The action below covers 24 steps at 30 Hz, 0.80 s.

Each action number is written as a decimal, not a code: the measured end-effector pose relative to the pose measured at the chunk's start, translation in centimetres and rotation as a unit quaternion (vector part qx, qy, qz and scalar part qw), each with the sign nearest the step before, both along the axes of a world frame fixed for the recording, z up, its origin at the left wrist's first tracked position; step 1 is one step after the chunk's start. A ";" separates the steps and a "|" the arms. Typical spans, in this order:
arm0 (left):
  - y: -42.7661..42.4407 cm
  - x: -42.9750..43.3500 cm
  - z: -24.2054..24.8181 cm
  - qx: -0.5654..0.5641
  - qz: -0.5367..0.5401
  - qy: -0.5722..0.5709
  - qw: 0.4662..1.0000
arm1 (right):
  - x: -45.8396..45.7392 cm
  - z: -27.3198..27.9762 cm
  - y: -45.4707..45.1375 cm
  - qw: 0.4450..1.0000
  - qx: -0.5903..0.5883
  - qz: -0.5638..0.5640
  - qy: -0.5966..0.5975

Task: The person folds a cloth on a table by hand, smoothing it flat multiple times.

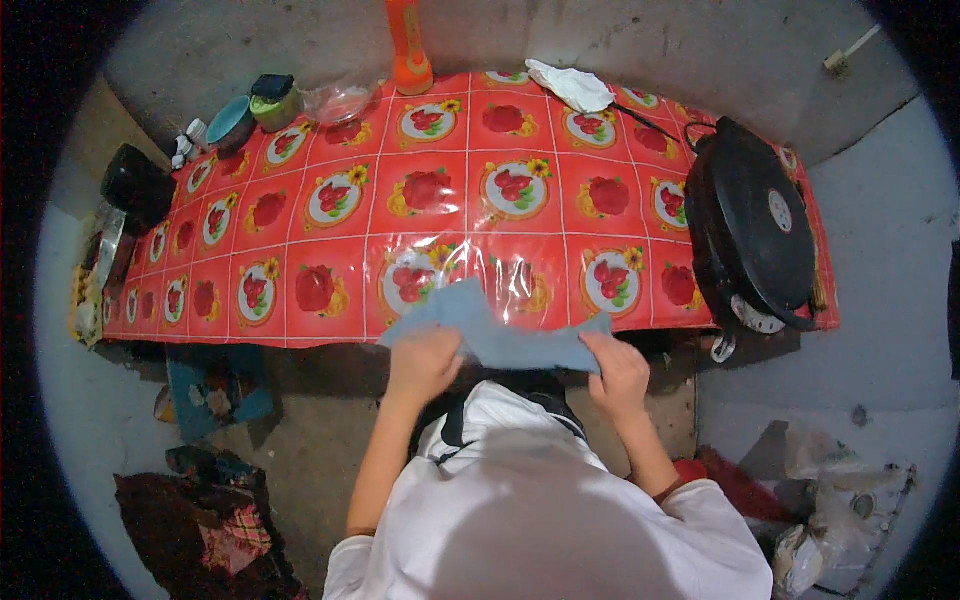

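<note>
A light blue cloth (517, 346) is stretched between my two hands at the front edge of the table. My left hand (425, 361) grips its left end, a little blurred, with part of the cloth sticking up beyond the knuckles. At the other end, my right hand (619, 371) pinches the right corner between thumb and fingers. Beyond the cloth lies a red plastic tablecloth (427, 191) printed with fruit and flowers, and light glares off it near the middle.
On the right, a black round electric griddle (761, 217) overhangs the front edge. Along the back stand an orange flashlight (412, 60), a white cloth (574, 86), a clear plastic container (341, 103), a green container (274, 109) and a teal bowl (231, 124). A black pot (137, 184) sits far left.
</note>
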State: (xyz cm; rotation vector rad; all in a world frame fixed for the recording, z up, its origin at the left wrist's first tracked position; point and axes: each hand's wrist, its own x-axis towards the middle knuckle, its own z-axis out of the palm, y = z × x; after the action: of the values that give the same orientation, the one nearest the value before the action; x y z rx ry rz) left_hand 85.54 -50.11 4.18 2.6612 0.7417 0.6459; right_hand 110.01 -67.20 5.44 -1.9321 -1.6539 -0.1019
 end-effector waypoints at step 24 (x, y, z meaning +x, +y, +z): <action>12.1 4.2 1.9 0.032 0.066 0.046 0.996 | 7.3 3.6 10.7 0.964 -0.263 0.006 0.028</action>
State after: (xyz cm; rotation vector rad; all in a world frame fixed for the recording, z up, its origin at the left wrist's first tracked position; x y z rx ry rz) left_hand 89.78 -38.04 6.07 2.7321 0.9442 0.5933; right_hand 117.36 -56.53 9.07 -2.2768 -1.7785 0.4358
